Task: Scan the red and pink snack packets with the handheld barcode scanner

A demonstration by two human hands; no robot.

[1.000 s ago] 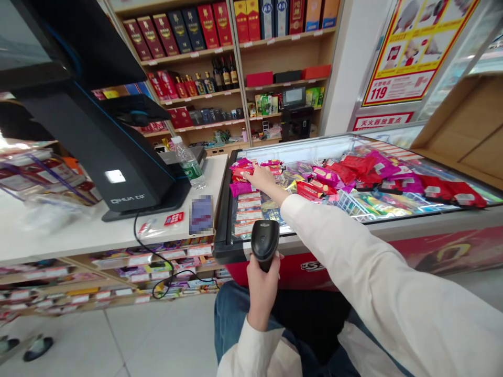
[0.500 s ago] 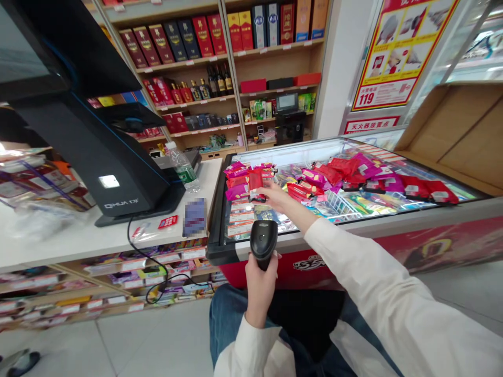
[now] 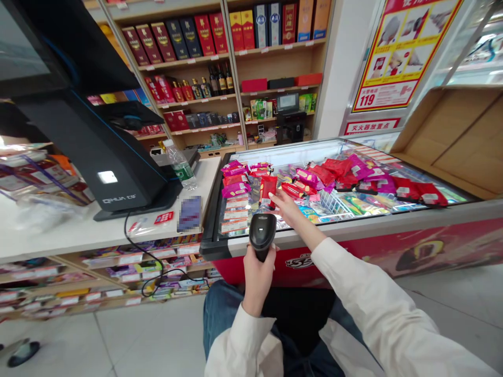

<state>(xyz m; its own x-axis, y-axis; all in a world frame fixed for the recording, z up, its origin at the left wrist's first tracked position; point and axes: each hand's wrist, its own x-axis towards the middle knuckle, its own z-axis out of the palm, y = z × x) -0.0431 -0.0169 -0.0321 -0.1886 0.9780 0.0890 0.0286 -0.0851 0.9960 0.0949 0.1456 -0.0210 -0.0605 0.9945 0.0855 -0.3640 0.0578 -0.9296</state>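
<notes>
My left hand [image 3: 257, 277] grips a black handheld barcode scanner [image 3: 262, 234], held upright in front of the freezer's near edge. My right hand [image 3: 286, 205] reaches over the glass lid of the chest freezer [image 3: 314, 235] and holds a red snack packet [image 3: 268, 189] upright by its lower edge, just above and beyond the scanner head. Several more red and magenta packets [image 3: 346, 175] lie spread across the freezer lid.
A black checkout terminal [image 3: 98, 152] stands on the white counter [image 3: 78, 230] at left, with a water bottle [image 3: 178, 166] and a cable hanging down. Shelves of boxed goods and bottles [image 3: 220, 63] line the back wall. A cardboard box [image 3: 459, 131] sits at right.
My right hand drew back from the pile at the freezer's far left, lifting a red packet and bringing it toward the scanner. The left hand stayed nearly still.
</notes>
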